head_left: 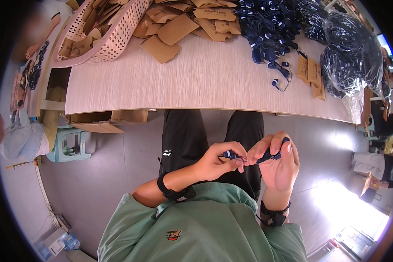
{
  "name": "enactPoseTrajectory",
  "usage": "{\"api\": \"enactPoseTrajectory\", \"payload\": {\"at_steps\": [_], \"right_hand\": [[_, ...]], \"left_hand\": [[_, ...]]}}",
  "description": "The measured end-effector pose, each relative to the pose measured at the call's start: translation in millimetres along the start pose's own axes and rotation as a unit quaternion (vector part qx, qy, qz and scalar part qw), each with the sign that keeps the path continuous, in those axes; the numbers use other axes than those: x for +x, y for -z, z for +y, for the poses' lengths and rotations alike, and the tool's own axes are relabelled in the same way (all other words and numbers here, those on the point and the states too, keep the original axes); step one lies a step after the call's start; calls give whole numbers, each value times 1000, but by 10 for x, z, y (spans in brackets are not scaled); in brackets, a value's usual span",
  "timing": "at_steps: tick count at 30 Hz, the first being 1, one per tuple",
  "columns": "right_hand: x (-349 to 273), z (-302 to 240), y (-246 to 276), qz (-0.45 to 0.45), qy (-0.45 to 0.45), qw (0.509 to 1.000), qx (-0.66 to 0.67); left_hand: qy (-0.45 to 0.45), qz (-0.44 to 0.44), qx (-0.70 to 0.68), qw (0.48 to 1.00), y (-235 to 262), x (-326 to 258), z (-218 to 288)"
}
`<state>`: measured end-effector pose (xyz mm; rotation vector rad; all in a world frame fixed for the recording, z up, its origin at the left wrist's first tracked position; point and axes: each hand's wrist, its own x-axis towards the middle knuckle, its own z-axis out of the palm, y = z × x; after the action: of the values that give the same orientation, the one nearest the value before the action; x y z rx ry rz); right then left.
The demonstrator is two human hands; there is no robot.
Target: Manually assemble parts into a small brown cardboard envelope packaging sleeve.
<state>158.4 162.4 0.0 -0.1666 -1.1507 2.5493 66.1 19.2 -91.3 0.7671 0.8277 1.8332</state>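
Observation:
Above my lap, in front of the table edge, I hold a pair of dark blue wired earphones (270,157). My left hand (218,162) pinches the end with a blue and white earbud (228,154). A little to the right, my right hand (280,162) is closed around the bundled dark cord, with thumb and fingers curled over it. The two hands nearly touch, and a thin stretch of cord runs between their fingertips. My fingers partly hide the bundle.
On the table (161,87) lie a heap of brown cardboard pillow boxes (177,29), a pile of dark blue earphones (270,30) and clear plastic bags (351,48) of more. A pink perforated basket (118,41) holds boxes. A green stool (70,142) and other people are at the sides.

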Motion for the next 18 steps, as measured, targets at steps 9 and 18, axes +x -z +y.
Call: {"api": "enactPoseTrajectory", "payload": {"at_steps": [9,18], "right_hand": [[-5,11,-8,24,33,998,-41],[5,-11,-14,25,62,997,-47]], "left_hand": [[-86,-72,1,994,29,20,-17],[-55,-78,-4,995,53,5,-3]]}}
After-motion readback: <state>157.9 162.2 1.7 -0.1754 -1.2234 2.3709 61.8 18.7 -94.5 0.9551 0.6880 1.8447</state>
